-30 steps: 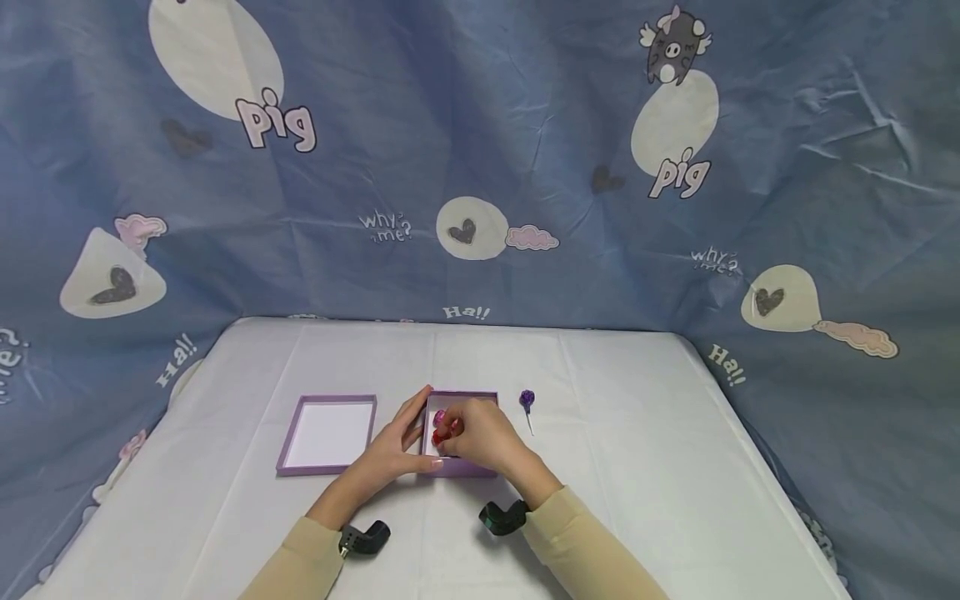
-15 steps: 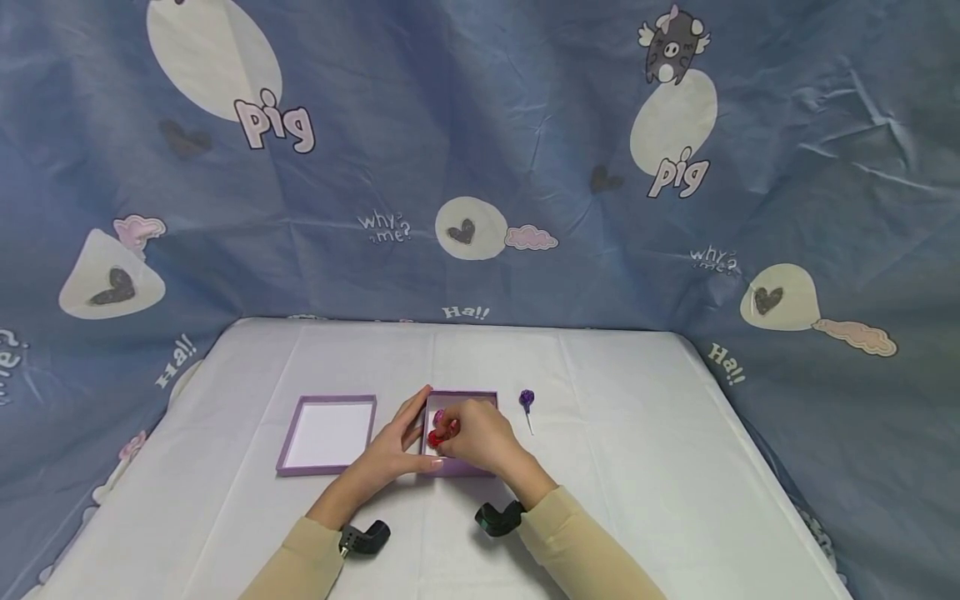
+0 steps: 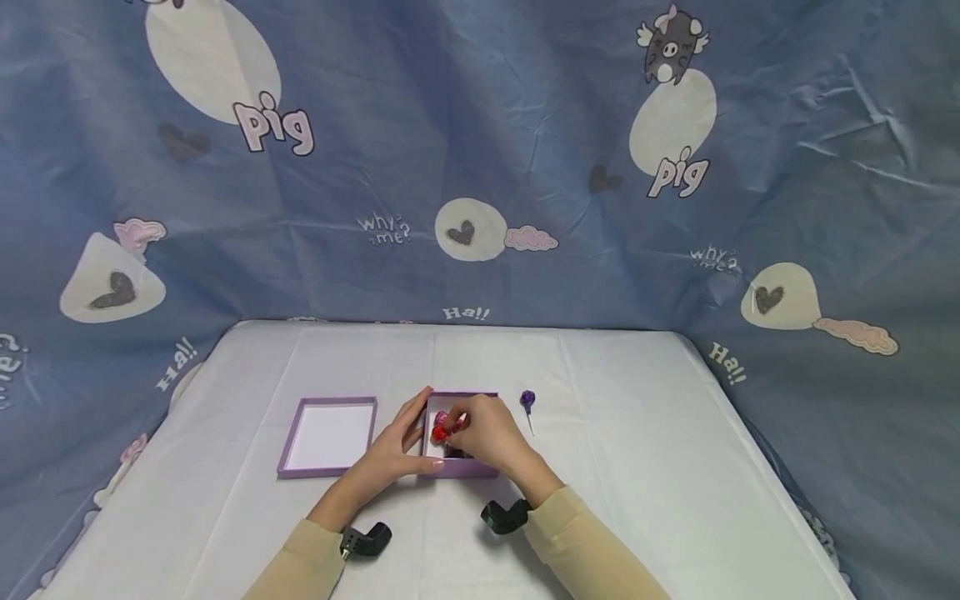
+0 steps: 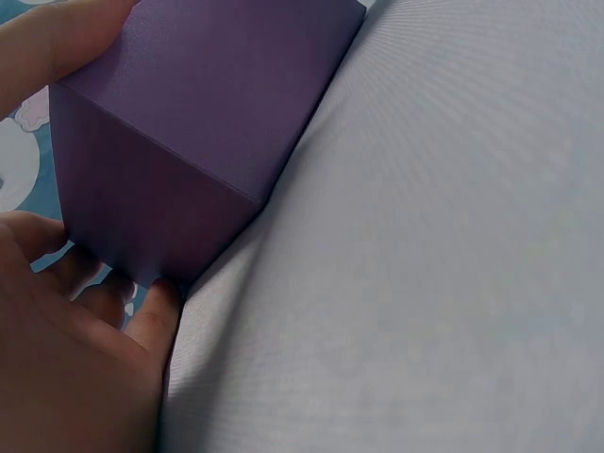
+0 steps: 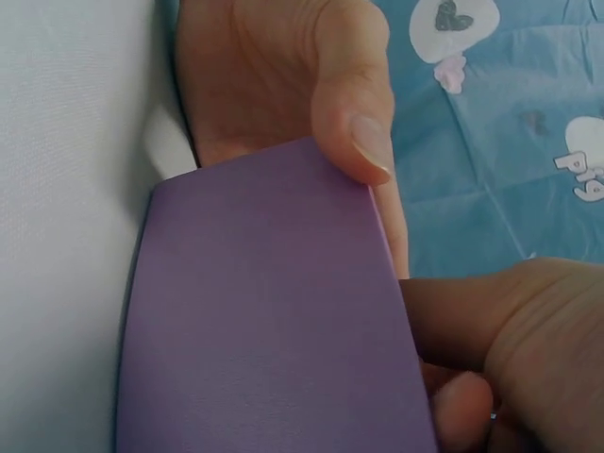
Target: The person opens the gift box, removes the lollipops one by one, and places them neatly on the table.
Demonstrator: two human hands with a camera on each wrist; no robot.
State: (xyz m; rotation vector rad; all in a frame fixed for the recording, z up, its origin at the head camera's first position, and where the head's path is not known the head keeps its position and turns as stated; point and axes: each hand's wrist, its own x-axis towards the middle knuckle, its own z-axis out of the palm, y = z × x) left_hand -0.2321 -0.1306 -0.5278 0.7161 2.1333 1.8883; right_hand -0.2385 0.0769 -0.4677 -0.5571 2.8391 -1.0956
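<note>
A purple open box stands mid-table. My left hand holds its left side, the thumb over the front rim and the fingers along the left wall, as the left wrist view also shows. Inside the box, my right hand has its thumb and fingertips bent together at a red-wrapped lollipop; its stick is hidden. A pink-wrapped piece lies just behind it. Something dark shows near the front wall, too small to tell. The right wrist view has the front wall covering the contents.
A shallow purple lid with a white inside lies to the left of the box. Right of the box, a purple lollipop lies on the white-covered table. A blue printed cloth hangs behind.
My right hand has risen slightly and shifted a little to the right in the box. The red lollipop sits slightly farther back, and the dark thing near the front wall shows more. The left hand stays put.
</note>
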